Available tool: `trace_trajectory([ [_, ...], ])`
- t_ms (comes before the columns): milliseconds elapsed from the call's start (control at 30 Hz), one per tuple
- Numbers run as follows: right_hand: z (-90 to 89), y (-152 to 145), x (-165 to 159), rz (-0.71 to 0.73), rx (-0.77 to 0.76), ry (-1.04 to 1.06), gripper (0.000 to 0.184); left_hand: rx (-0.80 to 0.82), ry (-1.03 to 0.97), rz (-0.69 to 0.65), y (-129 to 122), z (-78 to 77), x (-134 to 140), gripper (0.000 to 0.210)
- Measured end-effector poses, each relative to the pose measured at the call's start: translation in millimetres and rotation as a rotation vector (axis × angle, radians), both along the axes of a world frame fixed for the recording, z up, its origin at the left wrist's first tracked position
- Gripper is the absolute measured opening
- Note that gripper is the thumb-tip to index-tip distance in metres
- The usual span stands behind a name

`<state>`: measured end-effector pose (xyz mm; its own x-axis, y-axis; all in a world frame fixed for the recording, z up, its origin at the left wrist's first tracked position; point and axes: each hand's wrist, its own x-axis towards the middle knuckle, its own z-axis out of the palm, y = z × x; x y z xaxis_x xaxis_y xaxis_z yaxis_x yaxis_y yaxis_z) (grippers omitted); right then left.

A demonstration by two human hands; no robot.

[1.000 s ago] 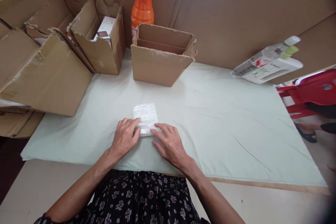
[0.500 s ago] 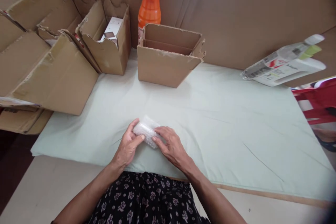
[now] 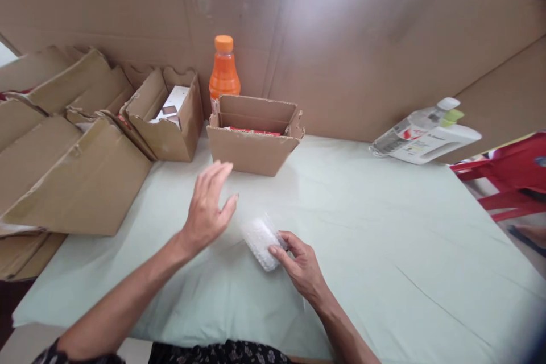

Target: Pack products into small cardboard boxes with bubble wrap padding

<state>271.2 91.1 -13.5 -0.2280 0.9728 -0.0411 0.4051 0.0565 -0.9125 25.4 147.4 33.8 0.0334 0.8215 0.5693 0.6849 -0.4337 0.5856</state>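
A small bundle of bubble wrap (image 3: 261, 243) is pinched at its right side by my right hand (image 3: 301, 266), with the thumb on top. Whatever the wrap contains cannot be made out. My left hand (image 3: 207, 205) is raised over the cloth to the left, its thumb apart from the fingers and nothing in it. Just beyond its fingertips stands a cut-down cardboard box (image 3: 251, 151) with something red inside.
An orange bottle (image 3: 224, 71) stands behind that box. To the left are a narrow carton (image 3: 183, 139) holding white boxes and larger cardboard bins (image 3: 85, 176). Clear and white bottles (image 3: 426, 136) lean at the back right, near a red chair (image 3: 516, 170). Pale green cloth (image 3: 384, 239) covers the table.
My left hand has let go of the bubble-wrapped bundle and lifted away toward the cardboard box. My right hand keeps hold of the bundle. The view has tilted upward.
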Motion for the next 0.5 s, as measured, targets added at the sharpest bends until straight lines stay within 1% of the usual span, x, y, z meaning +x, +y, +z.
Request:
trace_trajectory([
  [33,1.5,2,6,-0.016,0.009,-0.012,0.030,0.094,0.096,-0.001,24,10.8,-2,0.054],
  [67,3.3,4,12,-0.036,0.018,-0.024,0.030,0.146,0.171,0.008,47,20.2,-3,0.054],
  [133,8.0,9,25,-0.084,0.044,-0.047,0.030,0.173,0.259,0.032,86,33.0,-4,0.045],
  [200,14.3,14,39,-0.136,0.100,-0.066,0.028,0.187,0.290,0.030,108,37.2,-6,0.029],
  [233,18.4,16,47,-0.167,0.140,-0.074,0.026,0.209,0.293,0.013,111,36.9,-7,0.023],
  [267,23.6,18,55,-0.203,0.186,-0.079,0.025,0.237,0.292,-0.008,109,35.9,-8,0.019],
  [333,38.4,23,71,-0.288,0.297,-0.070,0.022,0.281,0.292,-0.050,91,33.7,-11,0.019],
  [367,48.4,25,77,-0.328,0.354,-0.050,0.021,0.286,0.296,-0.063,77,33.4,-13,0.019],
  [433,74.4,30,83,-0.378,0.458,0.000,0.020,0.265,0.314,-0.071,42,35.9,-18,0.020],
  [500,106.1,37,77,-0.354,0.541,-0.027,0.021,0.228,0.329,-0.070,5,41.8,-21,0.020],
])
